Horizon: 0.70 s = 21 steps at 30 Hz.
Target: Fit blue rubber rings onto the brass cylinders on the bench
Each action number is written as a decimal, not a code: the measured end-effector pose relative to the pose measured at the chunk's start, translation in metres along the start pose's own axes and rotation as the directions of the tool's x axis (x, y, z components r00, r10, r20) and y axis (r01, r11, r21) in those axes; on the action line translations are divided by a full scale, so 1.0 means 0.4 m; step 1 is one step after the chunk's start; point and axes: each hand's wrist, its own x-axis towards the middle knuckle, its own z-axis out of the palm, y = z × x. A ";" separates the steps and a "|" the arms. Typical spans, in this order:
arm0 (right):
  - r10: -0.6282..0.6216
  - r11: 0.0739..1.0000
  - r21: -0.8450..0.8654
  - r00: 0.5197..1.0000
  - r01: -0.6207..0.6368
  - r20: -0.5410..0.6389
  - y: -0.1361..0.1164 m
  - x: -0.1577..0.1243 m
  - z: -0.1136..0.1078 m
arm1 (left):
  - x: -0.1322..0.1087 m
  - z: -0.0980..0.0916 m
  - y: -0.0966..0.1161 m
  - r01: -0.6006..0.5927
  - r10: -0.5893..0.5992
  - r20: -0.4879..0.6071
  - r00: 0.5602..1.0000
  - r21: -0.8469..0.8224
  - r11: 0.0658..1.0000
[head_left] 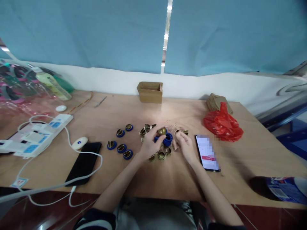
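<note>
Nearest us, a blue packet (286,190) at the bench (168,182) edge is cut off by the frame, and we cannot read its label. A dark phone (83,163) lies face down on the left under a white cable (69,137). A lit phone (207,152) lies on the right, its screen blurred out. Between them, our left hand (149,146) pinches a brass cap (161,131) in its fingers, just over a blue ring (168,139). Our right hand (185,145) is curled beside it, and we cannot tell what its fingers hold. Loose brass caps (161,155) are partly hidden under both hands. Capped blue rings (122,148) lie to the left. Farther back are a red bag (223,126) and an open cardboard box (150,92).
</note>
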 end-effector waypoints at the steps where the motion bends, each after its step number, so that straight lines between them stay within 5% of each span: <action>1: -0.009 1.000 0.010 0.998 0.009 -0.056 -0.002 0.004 -0.008 | 0.004 -0.013 -0.001 0.042 -0.043 -0.050 0.998 -0.029 0.999; 6: -0.176 0.953 -0.289 0.948 0.096 -0.266 -0.004 0.034 -0.060 | -0.004 -0.119 0.015 0.155 -0.144 -0.179 0.973 0.047 0.987; 9: -0.236 0.774 -0.624 0.962 0.103 -0.135 0.008 0.066 -0.086 | -0.043 -0.187 0.018 0.249 -0.224 -0.118 0.968 0.293 0.923; 13: -0.083 0.364 -0.918 0.987 0.156 0.135 0.027 0.139 -0.107 | -0.091 -0.248 -0.008 0.207 -0.237 -0.022 0.971 0.568 0.796; 21: -0.077 0.208 -0.970 0.990 0.128 0.115 0.001 0.228 -0.105 | -0.050 -0.259 -0.068 0.139 -0.407 0.095 0.909 0.850 0.509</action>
